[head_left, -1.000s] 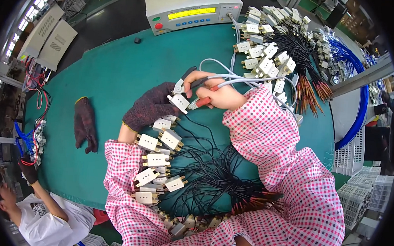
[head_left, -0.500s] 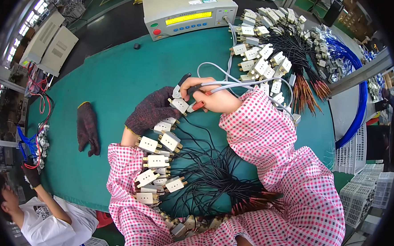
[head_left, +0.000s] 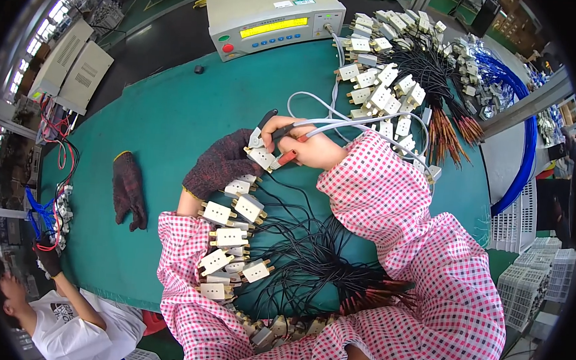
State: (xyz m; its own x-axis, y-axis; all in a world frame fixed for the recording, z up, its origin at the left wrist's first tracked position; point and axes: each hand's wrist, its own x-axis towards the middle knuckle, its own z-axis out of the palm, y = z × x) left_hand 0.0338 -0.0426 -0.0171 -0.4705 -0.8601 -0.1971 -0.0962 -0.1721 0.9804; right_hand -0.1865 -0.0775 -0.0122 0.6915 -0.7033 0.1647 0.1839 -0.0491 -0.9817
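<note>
My left hand (head_left: 218, 163), in a dark knitted glove, is closed around a small white plug block (head_left: 260, 157) with a black lead. Bare and curled, my right hand (head_left: 310, 147) grips a black test clip (head_left: 263, 128) and a red test clip (head_left: 287, 158) on grey cables. The clips' metal jaws are at the block's upper and right sides; whether they bite on its pins I cannot tell. Below my left hand lies a row of similar white plug blocks (head_left: 215, 261). Their black leads (head_left: 310, 259) run right to a bundle with copper-coloured ends.
A tester (head_left: 276, 23) with a lit yellow display stands at the table's back. More white plugs (head_left: 380, 93) with black leads are heaped back right. A dark glove (head_left: 130, 191) lies on the green table mat (head_left: 167, 121). Another person (head_left: 79, 319) sits at lower left.
My right hand and both clips have shifted slightly left, and the black clip's jaw is closer in on the plug block. My left hand has barely moved.
</note>
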